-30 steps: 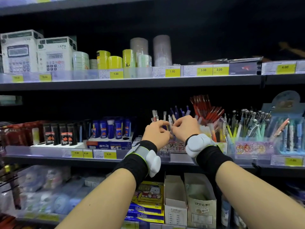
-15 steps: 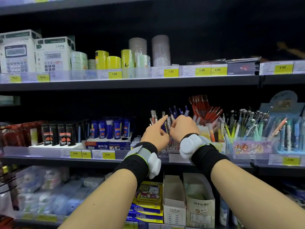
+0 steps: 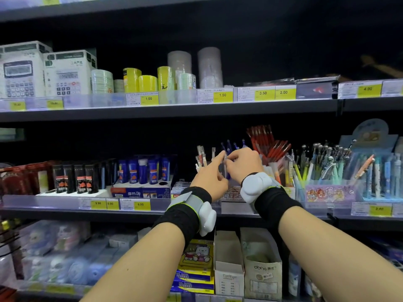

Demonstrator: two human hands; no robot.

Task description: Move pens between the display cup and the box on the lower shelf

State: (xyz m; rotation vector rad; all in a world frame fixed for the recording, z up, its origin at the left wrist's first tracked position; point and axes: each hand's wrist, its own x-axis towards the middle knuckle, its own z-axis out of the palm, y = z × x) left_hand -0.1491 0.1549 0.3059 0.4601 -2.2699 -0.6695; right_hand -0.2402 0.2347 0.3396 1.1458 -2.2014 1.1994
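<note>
Up at the middle shelf (image 3: 152,211), the left hand (image 3: 209,177) stretches its forefinger to the pens (image 3: 226,171) in the display cup (image 3: 232,194), other fingers loosely curled; whether it grips one cannot be told. Just beside it, the right hand (image 3: 245,163) pinches a pen's top. Below, two open cardboard boxes (image 3: 229,269) stand on the lower shelf.

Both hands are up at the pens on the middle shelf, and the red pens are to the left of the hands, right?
Not quite. Both the left hand and the right hand are at the pens on the middle shelf, but the bunch of red plastic pens stands to the right of the hands, not the left. The head view shows it.
</note>
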